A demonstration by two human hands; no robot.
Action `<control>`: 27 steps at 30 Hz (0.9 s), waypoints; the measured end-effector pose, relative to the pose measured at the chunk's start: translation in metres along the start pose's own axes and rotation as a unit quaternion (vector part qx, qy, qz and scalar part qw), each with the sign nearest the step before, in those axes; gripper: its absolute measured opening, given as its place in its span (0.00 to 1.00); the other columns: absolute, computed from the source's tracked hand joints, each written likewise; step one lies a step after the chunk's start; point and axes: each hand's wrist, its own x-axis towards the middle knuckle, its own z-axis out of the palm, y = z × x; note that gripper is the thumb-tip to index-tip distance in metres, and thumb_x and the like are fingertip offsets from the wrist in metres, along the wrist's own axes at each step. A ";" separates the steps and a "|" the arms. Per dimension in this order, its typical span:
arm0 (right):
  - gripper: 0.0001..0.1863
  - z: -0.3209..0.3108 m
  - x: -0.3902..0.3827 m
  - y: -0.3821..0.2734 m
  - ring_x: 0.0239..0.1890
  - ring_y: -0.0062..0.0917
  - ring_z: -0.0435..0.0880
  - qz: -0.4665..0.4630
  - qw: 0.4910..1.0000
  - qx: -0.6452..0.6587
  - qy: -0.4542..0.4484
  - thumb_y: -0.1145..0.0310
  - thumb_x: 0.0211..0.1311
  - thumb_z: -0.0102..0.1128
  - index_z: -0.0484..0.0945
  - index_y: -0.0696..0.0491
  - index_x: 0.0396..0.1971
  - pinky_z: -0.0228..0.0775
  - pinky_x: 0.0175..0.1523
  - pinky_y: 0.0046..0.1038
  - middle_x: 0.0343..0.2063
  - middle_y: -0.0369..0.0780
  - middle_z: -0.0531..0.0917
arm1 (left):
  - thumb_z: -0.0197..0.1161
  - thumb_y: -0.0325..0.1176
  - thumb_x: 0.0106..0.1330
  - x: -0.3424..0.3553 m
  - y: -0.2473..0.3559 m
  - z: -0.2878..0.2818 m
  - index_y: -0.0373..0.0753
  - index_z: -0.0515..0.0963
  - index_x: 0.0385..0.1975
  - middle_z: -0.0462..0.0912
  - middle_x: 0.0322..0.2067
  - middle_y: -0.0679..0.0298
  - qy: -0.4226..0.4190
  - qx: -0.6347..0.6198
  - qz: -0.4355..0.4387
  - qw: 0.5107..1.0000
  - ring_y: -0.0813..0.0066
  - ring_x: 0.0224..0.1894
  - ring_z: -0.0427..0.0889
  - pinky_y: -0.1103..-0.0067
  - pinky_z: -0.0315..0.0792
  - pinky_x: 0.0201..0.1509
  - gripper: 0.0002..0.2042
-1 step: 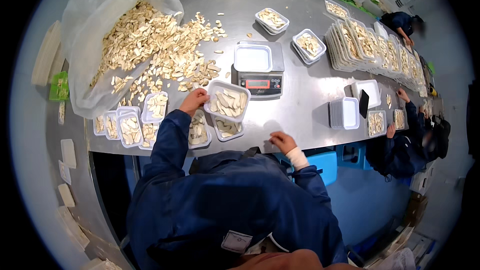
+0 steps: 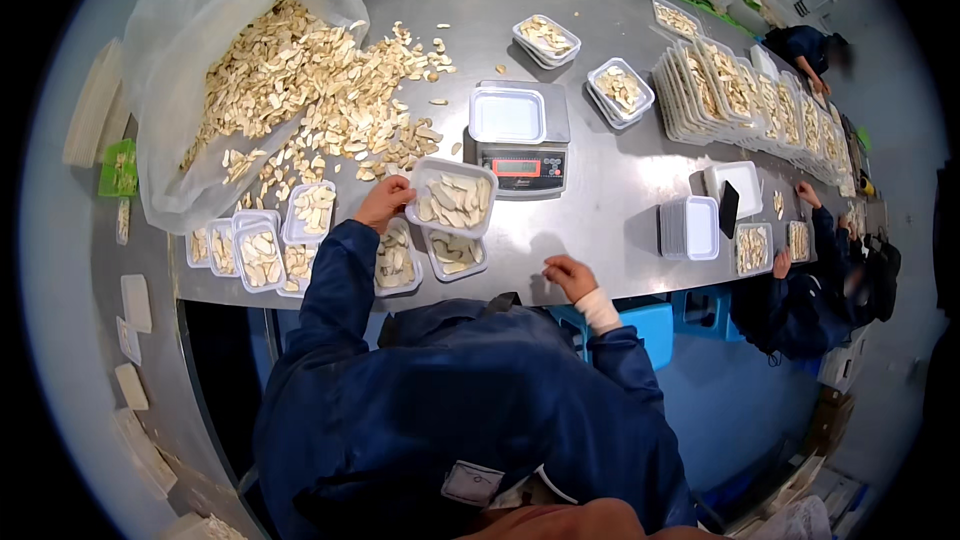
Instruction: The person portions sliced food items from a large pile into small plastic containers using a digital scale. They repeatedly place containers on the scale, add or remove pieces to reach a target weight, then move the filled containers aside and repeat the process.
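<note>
My left hand point(image 2: 386, 202) is closed on the left rim of a white plastic tray point(image 2: 487, 192) filled with large pale slices that look like dried mushroom. This tray is tilted and partly covers another filled tray point(image 2: 458, 252) below it. To its left, a further filled tray point(image 2: 397, 258) lies partly behind my left sleeve. Near the table's front edge my right hand point(image 2: 570, 278) hovers with its fingers curled in, nothing visible in them. Beyond the held tray, a digital scale point(image 2: 521, 168) carries an empty white tray point(image 2: 507, 115).
A large clear plastic bag point(image 2: 165, 90) spills a heap of slices point(image 2: 290, 80) at the left. Several filled trays point(image 2: 261, 258) stand front left. Stacked filled trays point(image 2: 720, 80), an empty tray stack point(image 2: 690, 228) and a dark phone-like slab point(image 2: 730, 202) are at right, near a co-worker point(image 2: 815, 290).
My left hand and the held tray have shifted very slightly left. My right hand has moved slightly right and away from me. Nothing was taken up or let go.
</note>
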 end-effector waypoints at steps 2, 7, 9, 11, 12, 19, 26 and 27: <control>0.11 -0.018 0.017 -0.010 0.33 0.20 0.77 0.010 0.997 0.076 0.017 0.72 0.56 0.50 0.72 0.60 0.38 0.67 0.40 0.19 0.28 0.39 0.79 | 0.58 0.32 0.56 -0.011 0.006 -0.001 0.40 0.69 0.26 0.70 0.22 0.72 0.023 -0.047 0.014 0.999 0.83 0.25 0.71 0.84 0.67 0.29 0.06; 0.10 -0.043 0.058 -0.052 0.33 0.25 0.77 -0.064 0.995 0.000 0.076 0.75 0.53 0.51 0.73 0.58 0.37 0.68 0.39 0.22 0.31 0.40 0.78 | 0.53 0.28 0.59 -0.030 0.019 -0.006 0.40 0.70 0.31 0.73 0.28 0.70 0.052 -0.151 0.050 0.986 0.82 0.30 0.73 0.82 0.71 0.37 0.03; 0.10 -0.047 0.081 -0.089 0.34 0.30 0.76 -0.173 0.958 -0.198 0.113 0.76 0.51 0.51 0.73 0.56 0.36 0.68 0.40 0.25 0.33 0.41 0.77 | 0.52 0.27 0.59 -0.032 0.014 -0.016 0.40 0.70 0.30 0.72 0.26 0.71 0.061 -0.195 0.086 0.975 0.83 0.29 0.73 0.84 0.71 0.36 0.01; 0.11 -0.045 0.108 -0.130 0.40 0.38 0.72 -0.261 0.902 -0.318 0.128 0.75 0.48 0.53 0.73 0.55 0.34 0.65 0.46 0.32 0.36 0.44 0.75 | 0.52 0.26 0.60 -0.036 0.032 0.003 0.41 0.68 0.26 0.69 0.21 0.71 0.128 -0.241 0.093 0.957 0.85 0.23 0.69 0.87 0.68 0.29 0.02; 0.11 -0.041 0.127 -0.140 0.39 0.37 0.72 -0.325 0.867 -0.349 0.143 0.74 0.47 0.53 0.73 0.54 0.34 0.66 0.43 0.33 0.34 0.43 0.75 | 0.52 0.26 0.60 -0.038 0.033 0.003 0.41 0.67 0.25 0.68 0.20 0.72 0.135 -0.244 0.096 0.956 0.85 0.22 0.68 0.87 0.67 0.28 0.03; 0.09 -0.024 0.210 -0.146 0.34 0.33 0.74 -0.269 0.745 -0.610 0.026 0.70 0.46 0.52 0.71 0.53 0.30 0.67 0.39 0.32 0.28 0.41 0.73 | 0.50 0.26 0.61 -0.014 0.028 0.000 0.38 0.68 0.32 0.75 0.32 0.65 0.136 -0.288 0.129 0.939 0.79 0.32 0.73 0.82 0.69 0.39 0.02; 0.06 -0.034 0.224 -0.147 0.32 0.31 0.77 -0.255 0.704 -0.660 -0.055 0.71 0.48 0.48 0.73 0.53 0.28 0.70 0.35 0.30 0.28 0.41 0.75 | 0.53 0.27 0.60 -0.014 0.029 -0.005 0.38 0.69 0.33 0.76 0.30 0.66 0.173 -0.299 0.129 0.930 0.81 0.31 0.74 0.84 0.71 0.36 0.04; 0.06 -0.034 0.222 -0.151 0.32 0.31 0.77 -0.256 0.699 -0.665 -0.062 0.71 0.48 0.49 0.73 0.53 0.28 0.70 0.36 0.30 0.28 0.41 0.75 | 0.53 0.27 0.60 -0.014 0.030 -0.003 0.38 0.69 0.33 0.76 0.31 0.66 0.177 -0.300 0.128 0.929 0.81 0.32 0.75 0.84 0.71 0.37 0.04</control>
